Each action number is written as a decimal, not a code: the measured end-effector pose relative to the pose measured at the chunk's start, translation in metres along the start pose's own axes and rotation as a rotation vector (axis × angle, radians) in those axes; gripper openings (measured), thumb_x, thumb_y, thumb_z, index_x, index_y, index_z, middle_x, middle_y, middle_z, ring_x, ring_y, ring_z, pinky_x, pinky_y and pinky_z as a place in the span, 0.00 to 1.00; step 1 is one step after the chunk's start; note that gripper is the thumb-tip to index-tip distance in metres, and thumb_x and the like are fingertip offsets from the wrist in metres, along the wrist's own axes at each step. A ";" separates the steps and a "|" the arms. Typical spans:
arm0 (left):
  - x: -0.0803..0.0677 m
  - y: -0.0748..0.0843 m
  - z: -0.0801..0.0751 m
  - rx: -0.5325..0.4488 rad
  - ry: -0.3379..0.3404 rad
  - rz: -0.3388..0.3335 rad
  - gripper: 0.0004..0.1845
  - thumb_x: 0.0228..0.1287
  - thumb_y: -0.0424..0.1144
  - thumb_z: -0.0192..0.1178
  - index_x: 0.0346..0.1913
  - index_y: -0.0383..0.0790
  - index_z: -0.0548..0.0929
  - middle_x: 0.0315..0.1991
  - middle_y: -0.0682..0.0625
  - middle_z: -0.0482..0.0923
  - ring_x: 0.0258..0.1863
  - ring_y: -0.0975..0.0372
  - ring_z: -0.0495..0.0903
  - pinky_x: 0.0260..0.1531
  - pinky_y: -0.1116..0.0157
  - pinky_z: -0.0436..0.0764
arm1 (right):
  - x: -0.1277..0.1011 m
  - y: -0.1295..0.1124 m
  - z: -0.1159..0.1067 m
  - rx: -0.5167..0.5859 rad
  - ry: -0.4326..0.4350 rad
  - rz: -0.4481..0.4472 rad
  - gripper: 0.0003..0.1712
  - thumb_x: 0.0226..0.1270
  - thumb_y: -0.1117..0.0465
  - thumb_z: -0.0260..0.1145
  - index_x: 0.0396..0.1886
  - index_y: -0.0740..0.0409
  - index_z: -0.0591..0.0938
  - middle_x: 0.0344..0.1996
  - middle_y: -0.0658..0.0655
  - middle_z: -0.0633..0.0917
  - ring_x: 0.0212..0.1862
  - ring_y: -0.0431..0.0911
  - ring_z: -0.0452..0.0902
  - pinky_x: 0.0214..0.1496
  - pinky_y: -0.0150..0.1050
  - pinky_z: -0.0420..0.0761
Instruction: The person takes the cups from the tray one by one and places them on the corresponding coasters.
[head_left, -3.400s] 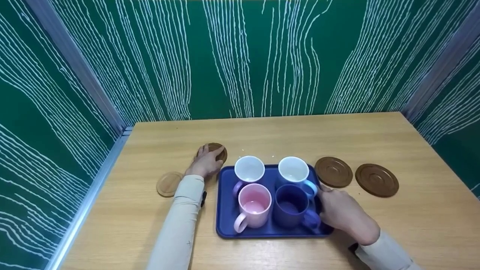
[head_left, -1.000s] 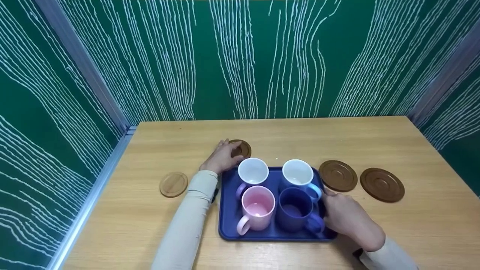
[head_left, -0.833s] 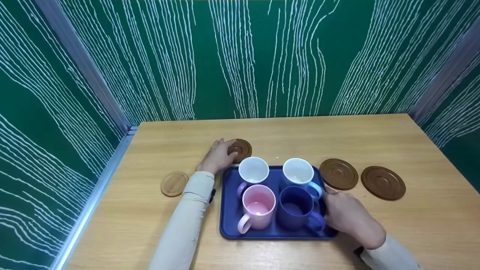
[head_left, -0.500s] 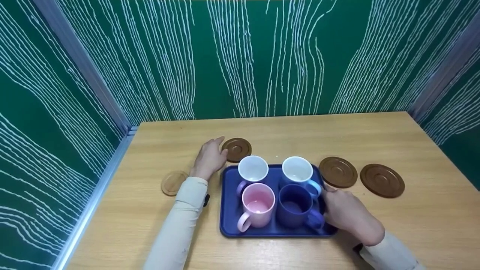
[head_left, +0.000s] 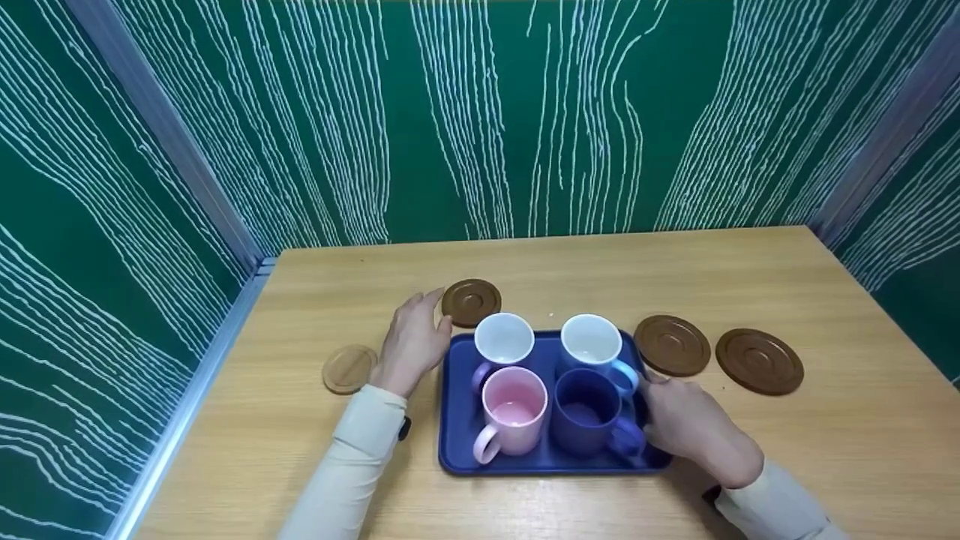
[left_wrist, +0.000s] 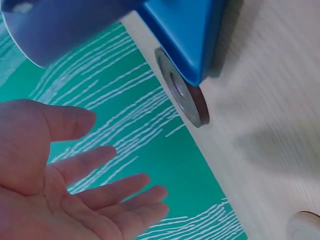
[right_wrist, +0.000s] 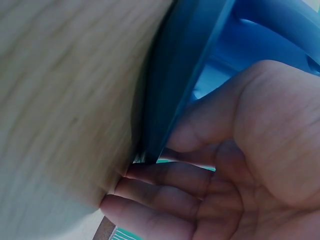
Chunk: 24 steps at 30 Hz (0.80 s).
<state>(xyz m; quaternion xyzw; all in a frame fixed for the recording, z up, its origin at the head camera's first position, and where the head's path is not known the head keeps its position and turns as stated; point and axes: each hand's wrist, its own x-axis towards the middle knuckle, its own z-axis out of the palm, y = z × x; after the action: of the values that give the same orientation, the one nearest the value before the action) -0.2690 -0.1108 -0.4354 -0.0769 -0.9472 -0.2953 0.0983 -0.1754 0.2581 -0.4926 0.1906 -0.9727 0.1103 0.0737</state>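
My left hand (head_left: 411, 339) has its fingers (left_wrist: 95, 157) straight and spread, holding nothing, hovering just left of the blue tray (head_left: 457, 420) and near the small dark coaster (head_left: 471, 302), which lies flat just beyond the tray's far left corner. My right hand (head_left: 694, 427) rests against the tray's right rim; in the right wrist view its fingers (right_wrist: 165, 187) curl under that edge and grip it. The tray sits on the wooden table (head_left: 525, 270) and holds four upright mugs: a white one (head_left: 503, 339) and a white one with a light-blue handle (head_left: 592, 341) at the back, a pink one (head_left: 511, 409) and a dark blue one (head_left: 586, 411) in front. I see no liquid in them. A light coaster (head_left: 349, 368) lies left of my wrist; two dark saucers (head_left: 672, 345) (head_left: 759, 361) lie right of the tray.
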 end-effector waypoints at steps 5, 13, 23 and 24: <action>-0.016 0.004 0.000 0.026 0.057 -0.012 0.27 0.71 0.38 0.63 0.71 0.35 0.76 0.64 0.32 0.77 0.64 0.40 0.77 0.65 0.46 0.76 | 0.000 0.000 0.000 0.011 0.000 -0.001 0.23 0.41 0.70 0.70 0.43 0.62 0.81 0.29 0.58 0.82 0.25 0.50 0.75 0.23 0.52 0.78; -0.040 0.004 0.006 0.053 0.112 0.032 0.27 0.67 0.36 0.65 0.68 0.31 0.78 0.60 0.28 0.78 0.59 0.36 0.79 0.61 0.43 0.77 | 0.001 0.000 -0.002 0.012 0.001 0.006 0.23 0.41 0.70 0.71 0.43 0.63 0.82 0.30 0.58 0.82 0.24 0.51 0.76 0.23 0.52 0.78; -0.071 -0.001 0.023 0.068 0.046 0.025 0.27 0.64 0.35 0.66 0.67 0.32 0.79 0.65 0.24 0.73 0.63 0.33 0.75 0.63 0.40 0.75 | 0.001 0.000 0.000 -0.011 -0.012 0.005 0.23 0.41 0.69 0.70 0.43 0.63 0.82 0.25 0.55 0.79 0.23 0.48 0.73 0.21 0.50 0.76; -0.073 -0.001 0.025 0.063 0.034 0.026 0.27 0.64 0.34 0.66 0.67 0.32 0.79 0.65 0.24 0.72 0.63 0.32 0.74 0.63 0.40 0.75 | 0.001 0.000 0.000 -0.014 -0.010 0.004 0.22 0.41 0.69 0.70 0.43 0.63 0.82 0.25 0.55 0.79 0.23 0.49 0.73 0.21 0.50 0.76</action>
<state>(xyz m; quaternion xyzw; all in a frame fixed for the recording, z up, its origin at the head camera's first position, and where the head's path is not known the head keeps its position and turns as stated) -0.2020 -0.1040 -0.4732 -0.0808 -0.9531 -0.2654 0.1207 -0.1765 0.2574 -0.4925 0.1888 -0.9741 0.1027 0.0701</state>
